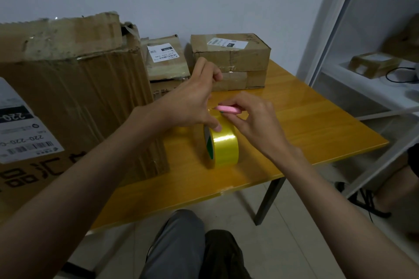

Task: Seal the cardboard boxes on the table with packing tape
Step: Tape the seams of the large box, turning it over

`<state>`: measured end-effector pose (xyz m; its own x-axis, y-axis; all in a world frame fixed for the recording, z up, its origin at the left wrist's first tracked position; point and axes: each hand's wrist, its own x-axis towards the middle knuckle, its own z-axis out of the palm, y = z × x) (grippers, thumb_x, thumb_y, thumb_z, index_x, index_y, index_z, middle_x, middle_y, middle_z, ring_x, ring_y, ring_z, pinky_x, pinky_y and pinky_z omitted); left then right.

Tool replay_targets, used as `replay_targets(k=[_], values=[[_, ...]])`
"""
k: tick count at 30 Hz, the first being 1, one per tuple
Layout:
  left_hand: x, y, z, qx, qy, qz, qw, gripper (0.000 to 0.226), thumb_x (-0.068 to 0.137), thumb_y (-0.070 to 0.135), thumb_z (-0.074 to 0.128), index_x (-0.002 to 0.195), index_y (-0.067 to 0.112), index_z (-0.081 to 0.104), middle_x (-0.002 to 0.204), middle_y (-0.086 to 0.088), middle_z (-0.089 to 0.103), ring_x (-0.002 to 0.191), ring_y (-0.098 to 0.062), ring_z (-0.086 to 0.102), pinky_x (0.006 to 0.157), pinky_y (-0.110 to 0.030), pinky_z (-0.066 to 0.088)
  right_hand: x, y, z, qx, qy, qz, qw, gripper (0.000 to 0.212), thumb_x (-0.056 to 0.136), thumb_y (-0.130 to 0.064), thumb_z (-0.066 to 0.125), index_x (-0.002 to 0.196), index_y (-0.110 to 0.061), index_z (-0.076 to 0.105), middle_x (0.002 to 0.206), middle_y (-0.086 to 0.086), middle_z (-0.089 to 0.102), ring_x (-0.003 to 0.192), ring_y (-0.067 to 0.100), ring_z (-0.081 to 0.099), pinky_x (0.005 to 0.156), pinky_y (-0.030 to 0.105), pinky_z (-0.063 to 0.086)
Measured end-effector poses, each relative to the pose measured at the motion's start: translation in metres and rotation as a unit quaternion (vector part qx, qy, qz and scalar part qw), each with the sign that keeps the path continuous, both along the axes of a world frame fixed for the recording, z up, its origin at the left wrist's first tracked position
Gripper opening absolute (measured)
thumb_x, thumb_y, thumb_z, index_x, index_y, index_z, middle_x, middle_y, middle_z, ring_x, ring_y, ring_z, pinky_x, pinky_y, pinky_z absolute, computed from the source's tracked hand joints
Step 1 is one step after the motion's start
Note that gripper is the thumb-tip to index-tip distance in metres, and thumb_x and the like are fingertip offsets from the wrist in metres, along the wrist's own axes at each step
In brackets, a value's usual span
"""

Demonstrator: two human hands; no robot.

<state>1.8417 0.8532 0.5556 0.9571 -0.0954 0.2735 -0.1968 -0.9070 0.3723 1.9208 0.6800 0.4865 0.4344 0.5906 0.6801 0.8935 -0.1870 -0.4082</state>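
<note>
A yellow roll of packing tape (223, 146) stands on its edge on the orange table (306, 129). My left hand (192, 99) reaches over its top, thumb pressing on the roll and fingertips pinched just above, apparently on the clear tape end. My right hand (251, 120) grips a small pink cutter (227, 108) held right at the top of the roll. A large worn cardboard box (68, 97) fills the left side. Behind my hands stand a small labelled box (166, 59) and two stacked boxes (231, 56).
A white metal shelf frame (353, 29) stands right of the table with a taped parcel (371, 63) and a black cable on it. Another person's leg and sandal (367, 199) are on the floor at the right. My knees are below the table's front edge.
</note>
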Motion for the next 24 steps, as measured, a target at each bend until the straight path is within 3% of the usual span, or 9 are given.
replay_targets(k=[2, 6, 11, 24], values=[[0.000, 0.000, -0.001, -0.005, -0.001, 0.001, 1.000, 0.097, 0.057, 0.030, 0.098, 0.131, 0.011, 0.037, 0.123, 0.004, 0.026, 0.101, -0.020, 0.054, 0.083, -0.044, 0.056, 0.003, 0.003, 0.004, -0.020, 0.000, 0.004, 1.000, 0.011, 0.088, -0.011, 0.078, 0.098, -0.009, 0.073, 0.090, 0.002, 0.068, 0.079, 0.013, 0.060, 0.069, 0.036, 0.050], [0.000, 0.000, -0.002, -0.013, -0.003, 0.002, 1.000, 0.095, 0.058, 0.029, 0.098, 0.129, 0.012, 0.037, 0.122, 0.003, 0.027, 0.100, -0.021, 0.054, 0.082, -0.046, 0.055, 0.009, 0.007, 0.010, -0.049, -0.015, 0.020, 0.998, 0.010, 0.087, -0.012, 0.079, 0.096, -0.012, 0.073, 0.088, -0.001, 0.067, 0.078, 0.013, 0.060, 0.067, 0.043, 0.051], [0.001, 0.001, -0.002, -0.023, -0.004, 0.004, 1.000, 0.095, 0.058, 0.030, 0.097, 0.130, 0.012, 0.038, 0.123, 0.006, 0.026, 0.100, -0.014, 0.052, 0.082, -0.041, 0.056, 0.011, 0.008, 0.013, -0.061, -0.021, 0.029, 0.998, 0.008, 0.088, -0.013, 0.078, 0.095, -0.013, 0.074, 0.087, -0.002, 0.068, 0.077, 0.013, 0.060, 0.066, 0.043, 0.053], [0.001, 0.002, -0.004, -0.022, -0.016, 0.005, 1.000, 0.093, 0.057, 0.025, 0.098, 0.130, 0.009, 0.041, 0.124, 0.001, 0.031, 0.093, -0.014, 0.054, 0.083, -0.042, 0.055, 0.016, 0.019, 0.027, -0.117, -0.032, 0.022, 0.992, 0.012, 0.082, -0.018, 0.082, 0.092, -0.017, 0.076, 0.089, -0.005, 0.072, 0.080, 0.017, 0.066, 0.068, 0.047, 0.054]])
